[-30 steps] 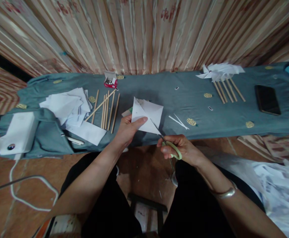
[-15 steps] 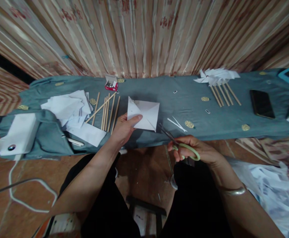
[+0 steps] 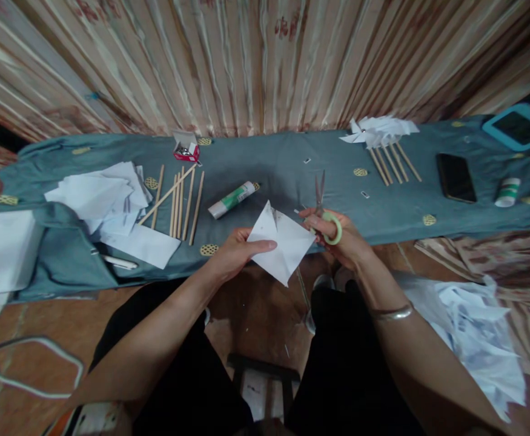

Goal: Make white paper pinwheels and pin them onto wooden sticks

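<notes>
Left grip (image 3: 231,253) pinching white paper square (image 3: 287,245) by its left corner, thumb on top, at bench (image 3: 283,172) near edge; right grip (image 3: 344,242), by opposite corner, holding green-handled scissors (image 3: 320,207).

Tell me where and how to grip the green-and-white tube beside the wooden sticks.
Probably best: pinch the green-and-white tube around its middle, from above, across its long sides. It lies on its side on the cloth, slender and uncovered.
</notes>
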{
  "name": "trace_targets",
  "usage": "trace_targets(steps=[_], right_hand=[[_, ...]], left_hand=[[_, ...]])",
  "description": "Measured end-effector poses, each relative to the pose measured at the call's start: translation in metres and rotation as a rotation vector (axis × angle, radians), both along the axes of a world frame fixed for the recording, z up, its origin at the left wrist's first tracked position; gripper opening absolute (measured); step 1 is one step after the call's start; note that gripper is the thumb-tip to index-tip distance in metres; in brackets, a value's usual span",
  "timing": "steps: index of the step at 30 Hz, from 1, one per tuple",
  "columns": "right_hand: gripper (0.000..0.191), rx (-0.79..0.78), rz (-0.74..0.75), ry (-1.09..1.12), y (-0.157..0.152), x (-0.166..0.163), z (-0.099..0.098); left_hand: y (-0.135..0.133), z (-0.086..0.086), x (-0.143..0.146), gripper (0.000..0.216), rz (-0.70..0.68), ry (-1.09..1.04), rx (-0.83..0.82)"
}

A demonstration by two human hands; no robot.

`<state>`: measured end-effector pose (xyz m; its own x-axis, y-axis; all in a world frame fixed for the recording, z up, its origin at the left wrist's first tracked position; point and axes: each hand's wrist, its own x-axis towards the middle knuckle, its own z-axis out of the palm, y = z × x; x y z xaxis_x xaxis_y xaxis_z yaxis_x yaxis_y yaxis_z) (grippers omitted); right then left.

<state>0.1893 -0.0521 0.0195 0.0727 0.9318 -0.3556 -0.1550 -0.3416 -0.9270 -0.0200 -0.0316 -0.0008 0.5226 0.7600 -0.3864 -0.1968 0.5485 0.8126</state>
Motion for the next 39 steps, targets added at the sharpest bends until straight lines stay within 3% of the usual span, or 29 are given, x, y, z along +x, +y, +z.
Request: trace_targets(steps=[6, 11, 14, 21, 25, 32, 39], right_hand=[[0.042, -0.009, 0.001, 0.048, -0.005, -0.003, 0.0], [0.039, -0.053, -0.16, 0.145, -0.006, -0.013, -0.001], [0.036, -0.085, -0.278, 0.227, -0.004, -0.018, -0.005], [0.032, -0.025, -0.356, 0.338, 0.003, -0.03, -0.017], [0.035, 0.034, -0.335, 0.296, 0.007, -0.04, -0.021], [0.045, 0.118, -0.246, 0.063, 0.009, -0.057, -0.017], [0.053, 0.1, 0.029, -0.042, 0.001, -0.05, -0.007]], left_hand=[[0.002, 0.0, -0.003, 0.028, -0.035, -0.02, -0.031], [0.007, 0.001, -0.004, 0.038, 0.115, -0.189, -0.1], [0.008, 0.003, -0.002, 0.046, 0.137, -0.251, -0.131], [0.003, 0.011, 0.003, 0.049, 0.228, -0.299, -0.156], [0.004, 0.014, 0.007, 0.045, 0.293, -0.287, -0.135], [0.012, 0.01, 0.01, 0.048, 0.47, -0.072, 0.019], [0.019, 0.006, -0.005, 0.038, 0.539, 0.025, 0.13]])
